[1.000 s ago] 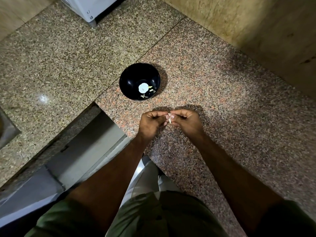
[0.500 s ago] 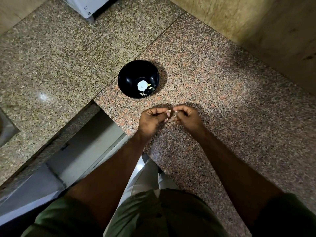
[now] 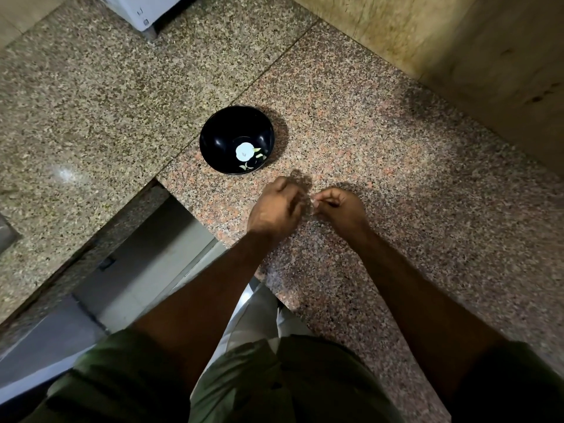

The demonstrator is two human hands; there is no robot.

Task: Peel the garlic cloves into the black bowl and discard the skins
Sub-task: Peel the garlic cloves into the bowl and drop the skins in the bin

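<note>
- My left hand (image 3: 274, 206) has rolled knuckles-up since a second ago, fingers curled; whether it pinches anything I cannot tell.
- My right hand (image 3: 341, 209) pinches the garlic clove (image 3: 312, 203), seemingly mid-peel.
- Beyond, the black bowl (image 3: 225, 132) sits unmoved, awaiting the clove.

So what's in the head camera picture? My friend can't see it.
Two hands, left hand and right hand, meet over a speckled granite counter, pinching something small and pale between the fingertips. A black bowl with a white flower design sits just beyond them.
</note>
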